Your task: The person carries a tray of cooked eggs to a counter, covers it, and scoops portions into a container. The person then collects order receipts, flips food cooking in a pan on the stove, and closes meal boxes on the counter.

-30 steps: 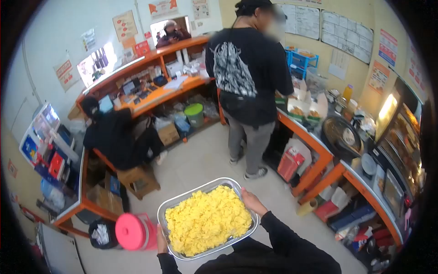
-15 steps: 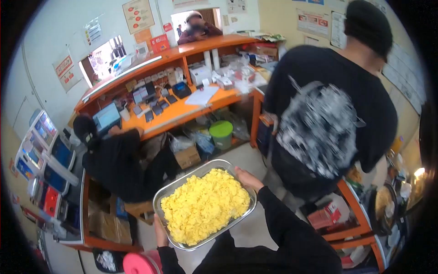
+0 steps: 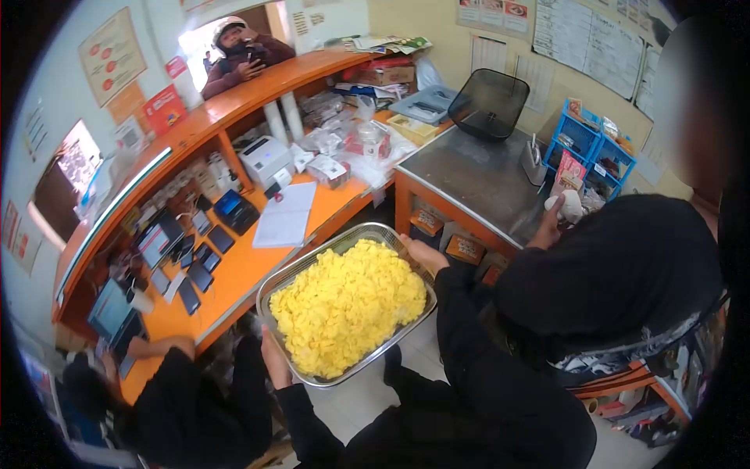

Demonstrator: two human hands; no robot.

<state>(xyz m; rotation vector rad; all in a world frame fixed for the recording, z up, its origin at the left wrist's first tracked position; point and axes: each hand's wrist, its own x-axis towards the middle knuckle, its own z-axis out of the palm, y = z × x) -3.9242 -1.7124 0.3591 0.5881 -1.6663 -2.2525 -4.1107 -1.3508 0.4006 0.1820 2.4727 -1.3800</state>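
Note:
A metal tray [image 3: 291,353] heaped with crumbly scrambled egg [image 3: 344,305] is held in front of my body, over the floor. My left hand [image 3: 275,356] grips its near left side, and my right hand [image 3: 426,254] is closed on its right edge. The thumbs lie by the rim while most of the fingers are hidden below the tray. Beyond the tray's far edge is the orange counter [image 3: 223,293] with an open notebook [image 3: 285,215] on it.
A person [image 3: 195,406] sits at a laptop [image 3: 117,320] on the left. Close on my right stands another person [image 3: 609,273] in black. A metal-topped table [image 3: 469,176] ahead bears a black mesh basket [image 3: 488,105]. Behind the counter is a helmeted person [image 3: 246,59].
My view has turned to the right and moved forward, bringing the metal-topped table into sight. The tray stays in both hands. The person on the right appears nearer.

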